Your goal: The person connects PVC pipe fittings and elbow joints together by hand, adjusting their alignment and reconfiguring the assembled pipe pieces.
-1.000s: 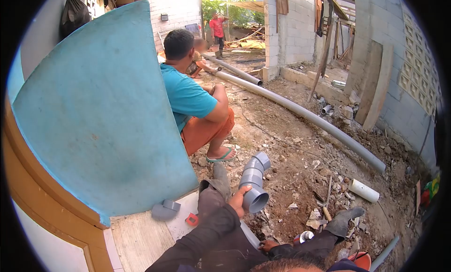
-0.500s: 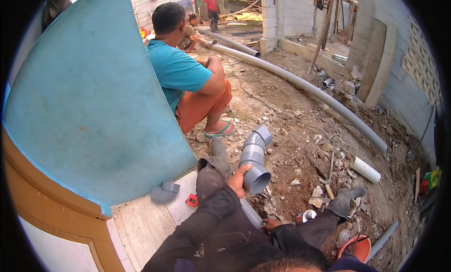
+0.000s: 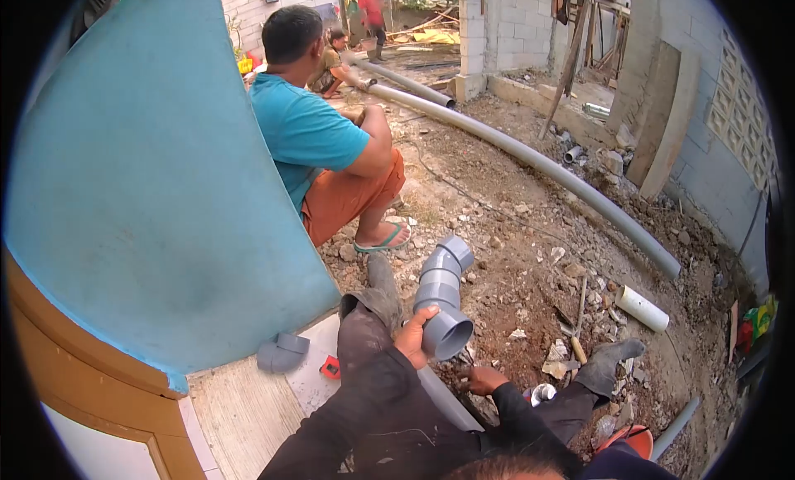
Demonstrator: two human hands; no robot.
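My left hand (image 3: 410,337) is wrapped round the lower end of a grey pipe elbow fitting (image 3: 440,288), whose wide open mouth faces me. Low beside that mouth, my right hand (image 3: 484,381) is closed; a thin dark stick (image 3: 469,358) pokes up from its fingers, its tip too small to make out. A length of grey pipe (image 3: 451,404) rests slanting across my lap beneath both hands. Close to my right hand stands a small can (image 3: 542,394), partly hidden by my sleeve and leg.
A second grey elbow (image 3: 282,353) and a red tape measure (image 3: 330,367) lie on tiles at left. A person in a teal shirt (image 3: 319,132) squats ahead. One long grey pipe (image 3: 538,161) crosses the rubble. A white pipe piece (image 3: 642,308) and trowel (image 3: 579,347) lie right.
My right hand has moved up from the pipe on my lap toward the fitting's mouth, with the thin stick now showing. The fitting has shifted slightly down and left in view.
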